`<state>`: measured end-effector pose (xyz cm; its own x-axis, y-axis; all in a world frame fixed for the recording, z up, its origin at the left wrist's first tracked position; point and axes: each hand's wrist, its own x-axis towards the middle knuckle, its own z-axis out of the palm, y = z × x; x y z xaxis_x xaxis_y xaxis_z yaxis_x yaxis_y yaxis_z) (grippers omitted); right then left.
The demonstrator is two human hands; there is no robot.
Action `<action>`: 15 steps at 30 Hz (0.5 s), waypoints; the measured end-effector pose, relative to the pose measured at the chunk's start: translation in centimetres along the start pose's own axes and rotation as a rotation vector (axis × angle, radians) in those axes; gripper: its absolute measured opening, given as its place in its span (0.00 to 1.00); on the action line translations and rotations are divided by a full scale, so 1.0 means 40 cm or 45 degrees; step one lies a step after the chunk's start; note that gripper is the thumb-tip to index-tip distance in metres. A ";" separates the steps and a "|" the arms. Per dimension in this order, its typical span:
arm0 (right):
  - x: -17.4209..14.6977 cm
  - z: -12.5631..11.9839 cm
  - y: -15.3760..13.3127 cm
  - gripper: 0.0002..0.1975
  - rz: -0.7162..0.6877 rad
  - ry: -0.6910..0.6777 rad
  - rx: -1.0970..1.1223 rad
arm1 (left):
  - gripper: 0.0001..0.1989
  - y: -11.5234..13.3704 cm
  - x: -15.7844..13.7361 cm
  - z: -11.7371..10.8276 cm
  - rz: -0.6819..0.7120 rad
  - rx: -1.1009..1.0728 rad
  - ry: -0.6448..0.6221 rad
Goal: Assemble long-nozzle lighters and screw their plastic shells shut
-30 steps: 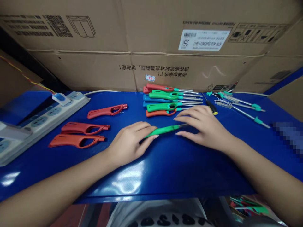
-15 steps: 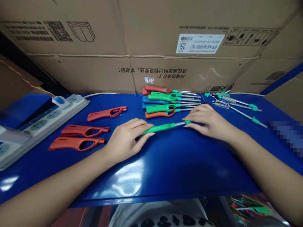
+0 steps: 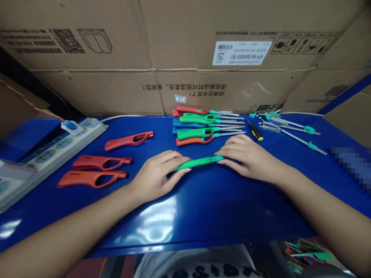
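Note:
A green gas lighter is held edge-on above the blue table. The fingers and thumb of my left hand close on its handle end, which they partly hide. My right hand pinches the teal collar at the other end, right up against the green body. The metal tube beyond the collar is hidden by my right fingers. Beyond my hands lies a row of assembled lighters in red, green, blue and orange, tubes pointing right. To the left are red lighter bodies without tubes.
A black and yellow screwdriver lies behind my right hand, beside loose metal tubes with teal collars. A power strip runs along the left. A cardboard box stands at the back. A bin of lighter parts sits below right.
My right hand has moved left, towards my left hand. The teal collar has slid along to the green body, and the bare metal between them no longer shows. The screwdriver is now uncovered.

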<state>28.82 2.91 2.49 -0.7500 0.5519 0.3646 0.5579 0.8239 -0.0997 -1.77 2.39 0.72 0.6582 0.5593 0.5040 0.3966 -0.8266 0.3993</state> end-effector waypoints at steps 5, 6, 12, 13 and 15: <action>0.008 0.020 -0.019 0.10 -0.072 0.110 -0.040 | 0.10 0.005 -0.003 0.006 -0.009 -0.089 0.014; 0.009 0.024 -0.024 0.09 -0.087 0.138 -0.054 | 0.10 0.005 -0.004 0.008 -0.023 -0.116 0.017; 0.013 0.033 -0.044 0.09 -0.123 0.165 -0.133 | 0.08 0.011 -0.006 0.011 -0.065 -0.205 0.066; 0.013 0.033 -0.046 0.09 -0.126 0.162 -0.145 | 0.08 0.013 -0.006 0.010 -0.050 -0.195 0.066; 0.012 0.034 -0.051 0.08 -0.136 0.153 -0.158 | 0.09 0.018 -0.009 0.009 -0.002 -0.151 0.050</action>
<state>26.83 1.66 1.62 -0.7633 0.4370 0.4758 0.5226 0.8506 0.0572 -1.47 1.56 0.56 0.6314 0.5644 0.5318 0.3176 -0.8138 0.4866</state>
